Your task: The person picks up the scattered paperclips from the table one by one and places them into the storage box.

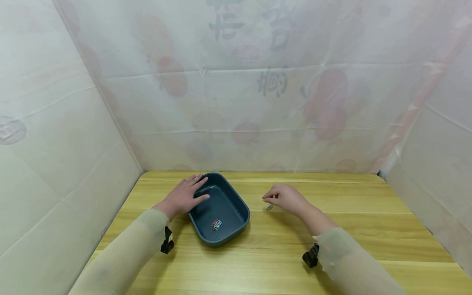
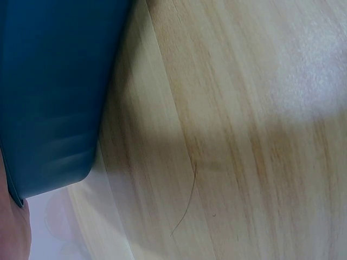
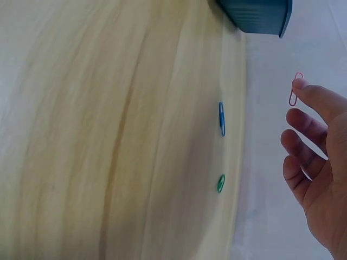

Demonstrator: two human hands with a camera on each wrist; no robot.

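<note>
Left hand (image 1: 187, 195): fingers straight, resting flat on the far-left rim of the dark blue tray (image 1: 236, 205). Tray: left of centre on the wooden desk (image 1: 332, 246), holding a few paper clips (image 1: 217, 224). Right hand (image 1: 285, 198): right of the tray, fingertips pinching a red paper clip (image 3: 294, 89). Blue paper clip (image 3: 222, 118) and green paper clip (image 3: 220, 183): lying on the desk just beside the right hand.

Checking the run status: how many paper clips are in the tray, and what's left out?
Done: a few clips already lie in the blue tray; the exact count is unclear. In hand: the right hand pinches a red clip at its fingertips, above the table; the left hand rests on the tray's rim. Left: a blue clip and a green clip on the table.
</note>
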